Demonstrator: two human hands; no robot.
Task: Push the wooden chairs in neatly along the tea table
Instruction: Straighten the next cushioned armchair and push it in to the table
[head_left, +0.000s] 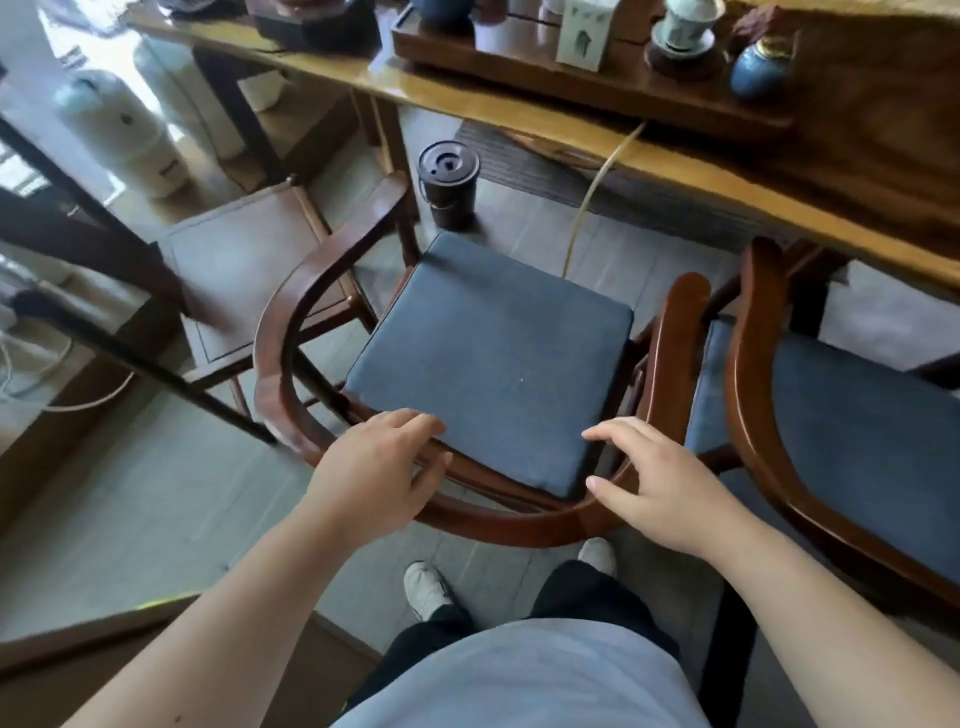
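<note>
1. Two wooden chairs stood before us at the tea table (545, 122): the middle chair (283, 332) directly in front, and the right-hand chair (748, 374) just beside it, their curved arms nearly touching.
2. We had our left hand (371, 475) on the curved back rail of the middle chair, fingers spread and loose over the rail rather than curled around it.
3. Our right hand (660, 486) sat at the other side of the same rail, fingers likewise extended; we could not tell whether it pressed the wood or hovered just above.
4. The blue cushion (491, 358) lay flat on the middle chair's seat, whose front edge was still short of the table's edge.
5. A dark lidded bucket (448, 184) stood on the floor beneath the table, ahead of the chair.
6. A square wooden stool (244, 260) stood to the left, close by the chair's arm.
7. A tea tray (587, 78) with cups rested on the tabletop.
</note>
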